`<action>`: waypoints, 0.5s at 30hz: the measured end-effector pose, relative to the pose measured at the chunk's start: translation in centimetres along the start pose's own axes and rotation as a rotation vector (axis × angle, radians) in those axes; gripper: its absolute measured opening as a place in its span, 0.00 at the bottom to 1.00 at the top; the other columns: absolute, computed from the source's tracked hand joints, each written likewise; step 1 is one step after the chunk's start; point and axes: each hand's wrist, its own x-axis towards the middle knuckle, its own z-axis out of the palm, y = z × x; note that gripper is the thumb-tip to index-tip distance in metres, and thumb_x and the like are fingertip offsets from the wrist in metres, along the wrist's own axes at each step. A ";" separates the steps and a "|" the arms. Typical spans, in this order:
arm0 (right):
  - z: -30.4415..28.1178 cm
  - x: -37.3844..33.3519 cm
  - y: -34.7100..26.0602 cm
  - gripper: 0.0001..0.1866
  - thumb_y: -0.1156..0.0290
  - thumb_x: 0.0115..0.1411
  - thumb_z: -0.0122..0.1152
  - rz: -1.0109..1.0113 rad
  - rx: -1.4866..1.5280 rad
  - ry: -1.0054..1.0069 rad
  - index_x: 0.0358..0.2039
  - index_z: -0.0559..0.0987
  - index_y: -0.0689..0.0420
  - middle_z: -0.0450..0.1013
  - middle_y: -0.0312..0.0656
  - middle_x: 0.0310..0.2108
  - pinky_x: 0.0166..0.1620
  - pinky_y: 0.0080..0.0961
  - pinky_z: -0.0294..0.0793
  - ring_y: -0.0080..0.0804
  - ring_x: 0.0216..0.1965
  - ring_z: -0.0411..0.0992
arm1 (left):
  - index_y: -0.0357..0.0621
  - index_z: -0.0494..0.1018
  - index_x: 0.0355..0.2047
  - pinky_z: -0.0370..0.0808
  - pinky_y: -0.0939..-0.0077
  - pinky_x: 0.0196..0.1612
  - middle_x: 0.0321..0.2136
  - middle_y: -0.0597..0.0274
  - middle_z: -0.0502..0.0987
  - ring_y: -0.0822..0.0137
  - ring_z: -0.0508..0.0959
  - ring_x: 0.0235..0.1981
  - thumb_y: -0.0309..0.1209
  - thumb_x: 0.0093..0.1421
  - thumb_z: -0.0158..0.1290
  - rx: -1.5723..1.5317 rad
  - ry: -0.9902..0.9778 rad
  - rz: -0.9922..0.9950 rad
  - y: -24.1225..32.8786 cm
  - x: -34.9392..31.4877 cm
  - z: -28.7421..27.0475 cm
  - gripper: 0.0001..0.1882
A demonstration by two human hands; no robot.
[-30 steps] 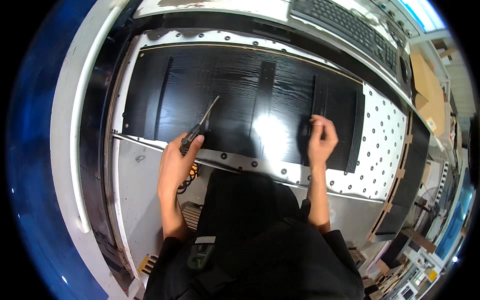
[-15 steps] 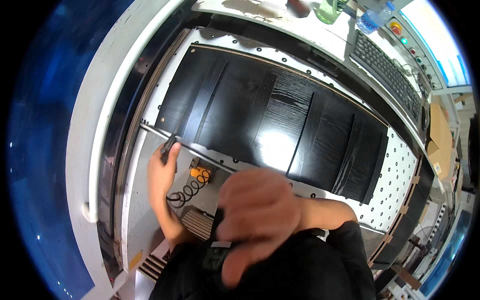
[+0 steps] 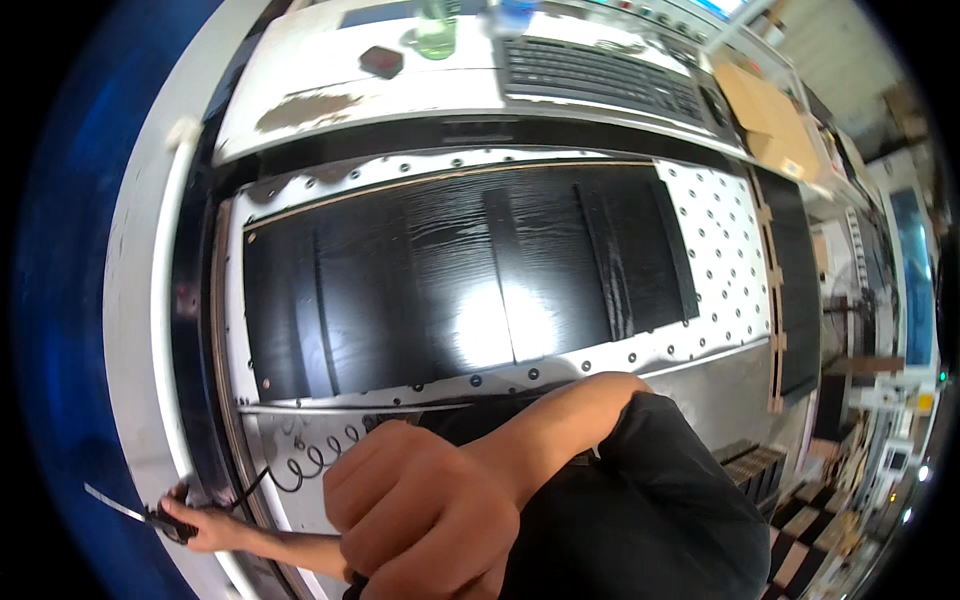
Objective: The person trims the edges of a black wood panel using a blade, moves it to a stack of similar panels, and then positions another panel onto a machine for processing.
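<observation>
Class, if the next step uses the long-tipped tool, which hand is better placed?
Probably the left hand: it grips the long-tipped tool. The right hand is curled, with no tool visible.

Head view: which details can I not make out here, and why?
In the head view:
Right hand: palm, hidden by its own back.
Black tool: handle, partly hidden by the left hand.
Green glass: top, cut off by the upper edge.
Bluish container: blurred, cut off there too.

Under bright light, we see white glare burning on the black panel, a washed-out screen, a blurred bottle, and straight edges bowing toward the dark rim.
</observation>
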 end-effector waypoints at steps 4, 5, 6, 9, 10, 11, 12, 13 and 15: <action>-0.8 0.1 -1.7 0.27 0.45 0.66 0.61 -0.038 -0.014 0.091 0.20 0.76 0.55 0.64 0.33 0.16 0.17 0.25 0.56 0.29 0.14 0.64 | 0.31 0.79 0.35 0.76 0.67 0.40 0.30 0.56 0.82 0.64 0.80 0.32 0.42 0.71 0.53 0.079 0.070 0.055 -0.3 1.3 0.4 0.21; -0.9 0.4 -2.3 0.27 0.45 0.67 0.61 -0.028 -0.006 0.128 0.20 0.75 0.55 0.64 0.34 0.16 0.17 0.25 0.57 0.29 0.14 0.64 | 0.36 0.82 0.39 0.76 0.67 0.42 0.33 0.58 0.85 0.61 0.82 0.34 0.47 0.70 0.53 0.192 0.070 -0.018 -0.5 1.6 0.3 0.23; -0.9 0.6 -3.0 0.27 0.46 0.67 0.60 -0.017 0.015 0.165 0.20 0.75 0.55 0.64 0.34 0.16 0.17 0.24 0.58 0.29 0.14 0.65 | 0.39 0.82 0.38 0.76 0.67 0.42 0.34 0.59 0.85 0.60 0.83 0.36 0.50 0.69 0.52 0.266 0.075 -0.022 -0.8 1.8 0.1 0.24; -1.6 -0.3 -4.3 0.29 0.44 0.69 0.56 -0.042 0.031 0.273 0.20 0.75 0.55 0.65 0.34 0.16 0.17 0.24 0.58 0.29 0.14 0.65 | 0.39 0.82 0.37 0.77 0.65 0.41 0.34 0.58 0.86 0.57 0.84 0.38 0.51 0.68 0.53 0.266 0.084 -0.054 -1.9 1.5 0.8 0.24; -2.5 -1.3 -5.2 0.28 0.41 0.64 0.60 0.063 -0.027 0.174 0.22 0.77 0.53 0.66 0.32 0.17 0.19 0.24 0.59 0.28 0.16 0.66 | 0.39 0.81 0.39 0.77 0.63 0.42 0.34 0.57 0.85 0.54 0.84 0.38 0.52 0.68 0.53 0.340 0.083 -0.031 -2.4 1.1 1.0 0.25; -3.1 -1.9 -5.8 0.27 0.38 0.59 0.65 0.168 -0.083 0.075 0.23 0.78 0.52 0.67 0.31 0.18 0.21 0.23 0.60 0.27 0.17 0.68 | 0.40 0.80 0.40 0.77 0.61 0.42 0.33 0.56 0.85 0.52 0.83 0.39 0.53 0.67 0.53 0.415 0.084 -0.009 -2.8 1.0 1.1 0.26; -3.9 -1.6 -6.0 0.27 0.38 0.59 0.65 0.166 -0.091 0.074 0.23 0.78 0.52 0.67 0.31 0.18 0.21 0.23 0.60 0.27 0.17 0.68 | 0.40 0.78 0.43 0.78 0.55 0.40 0.31 0.53 0.84 0.45 0.83 0.36 0.55 0.67 0.52 0.563 0.099 0.076 -2.8 0.5 1.5 0.27; -5.1 -0.9 -6.0 0.29 0.40 0.65 0.58 0.024 -0.115 0.043 0.22 0.77 0.53 0.67 0.32 0.17 0.19 0.23 0.59 0.27 0.16 0.67 | 0.40 0.77 0.45 0.78 0.54 0.38 0.33 0.50 0.84 0.44 0.83 0.36 0.56 0.67 0.52 0.620 0.066 0.062 -2.7 0.2 1.5 0.28; -6.9 -0.2 -7.2 0.31 0.41 0.70 0.51 -0.121 -0.147 0.002 0.20 0.76 0.55 0.66 0.33 0.16 0.17 0.24 0.58 0.27 0.15 0.66 | 0.40 0.75 0.48 0.78 0.50 0.35 0.34 0.48 0.84 0.42 0.83 0.35 0.57 0.67 0.52 0.716 0.047 0.075 -3.2 -0.2 1.5 0.30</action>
